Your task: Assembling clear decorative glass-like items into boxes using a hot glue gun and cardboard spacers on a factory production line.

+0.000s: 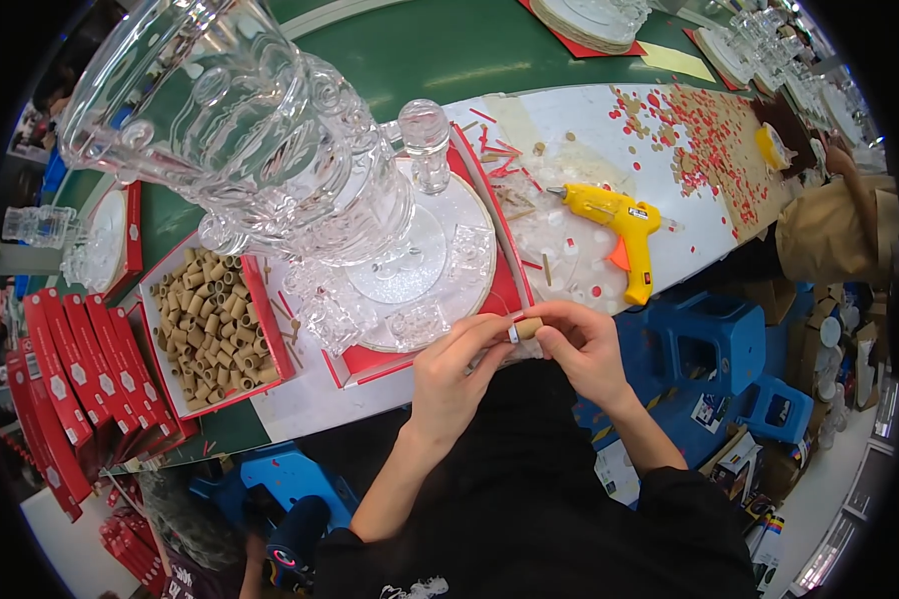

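Observation:
A short brown cardboard tube (528,327) is pinched between the fingertips of both my hands, just off the table's near edge. My left hand (448,371) is closed at the tube's left end, where a small whitish band shows. Closed on the other end is my right hand (587,355); a bit of clear material shows beneath its fingers. Just beyond my hands, a big clear vessel (270,170) leans over a round glittery white base (400,262) with small clear cups around it. The base sits in a shallow red box (514,262).
A yellow glue gun (619,225) lies right of the red box. An open box of cardboard tubes (210,329) stands left, beside stacked red boxes (90,369). Red and brown discs (704,150) scatter far right, near another person's arm (849,180). Blue stools (714,344) stand below.

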Demonstrator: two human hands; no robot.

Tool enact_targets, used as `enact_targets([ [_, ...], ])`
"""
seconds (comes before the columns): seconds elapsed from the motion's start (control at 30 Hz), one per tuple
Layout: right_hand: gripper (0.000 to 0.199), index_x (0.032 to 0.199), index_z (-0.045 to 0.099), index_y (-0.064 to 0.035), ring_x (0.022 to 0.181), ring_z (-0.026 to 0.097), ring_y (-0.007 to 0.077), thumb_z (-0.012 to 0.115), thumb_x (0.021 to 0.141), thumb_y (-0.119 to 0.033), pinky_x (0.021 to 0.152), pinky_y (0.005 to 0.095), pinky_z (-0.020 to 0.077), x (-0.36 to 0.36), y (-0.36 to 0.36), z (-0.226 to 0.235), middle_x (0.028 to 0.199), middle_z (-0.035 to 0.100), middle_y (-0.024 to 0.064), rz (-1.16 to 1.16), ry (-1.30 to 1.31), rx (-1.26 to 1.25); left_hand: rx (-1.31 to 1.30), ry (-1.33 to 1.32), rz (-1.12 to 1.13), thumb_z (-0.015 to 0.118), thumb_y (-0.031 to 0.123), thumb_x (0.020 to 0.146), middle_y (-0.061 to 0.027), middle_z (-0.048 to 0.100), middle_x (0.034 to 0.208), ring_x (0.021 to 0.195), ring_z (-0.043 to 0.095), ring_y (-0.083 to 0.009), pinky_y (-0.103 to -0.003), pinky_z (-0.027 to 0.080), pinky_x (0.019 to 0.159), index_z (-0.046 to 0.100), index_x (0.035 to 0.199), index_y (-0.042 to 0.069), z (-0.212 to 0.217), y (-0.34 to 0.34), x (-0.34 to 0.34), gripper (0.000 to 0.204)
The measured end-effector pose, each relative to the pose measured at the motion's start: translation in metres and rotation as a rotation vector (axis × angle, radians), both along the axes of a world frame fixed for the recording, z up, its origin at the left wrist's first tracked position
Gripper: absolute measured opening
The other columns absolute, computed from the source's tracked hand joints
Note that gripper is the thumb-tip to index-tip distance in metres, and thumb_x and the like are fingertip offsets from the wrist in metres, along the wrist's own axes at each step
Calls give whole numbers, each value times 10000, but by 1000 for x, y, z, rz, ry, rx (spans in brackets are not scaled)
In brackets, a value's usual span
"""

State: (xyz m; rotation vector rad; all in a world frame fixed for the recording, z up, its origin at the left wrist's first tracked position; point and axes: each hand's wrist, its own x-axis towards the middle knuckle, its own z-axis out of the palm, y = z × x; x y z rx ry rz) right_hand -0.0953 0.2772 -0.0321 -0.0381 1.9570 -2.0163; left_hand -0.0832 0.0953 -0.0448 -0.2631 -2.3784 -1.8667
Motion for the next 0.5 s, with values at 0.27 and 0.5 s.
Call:
enact_targets([
  [0.27, 204, 1099, 642, -1, 742, 556, 31, 628, 903, -53, 617, 159, 428, 4, -4, -4, 906, 636, 18, -35, 62, -12, -26, 9, 36, 709, -62, 755, -116, 680, 976, 792, 681, -183, -272, 552, 684, 679, 985, -18, 2, 0, 3, 235],
  [0.5, 189, 1076, 654, 7, 790, 581, 40, 633, 896, -46, 663, 171, 456, -1, -5, -1, 919, 651, 22, -18, 52, 17, -83, 77, 49, 718, -34, 756, -114, 690, 968, 800, 681, -209, -279, 544, 681, 697, 994, 4, 0, -2, -2, 242],
])
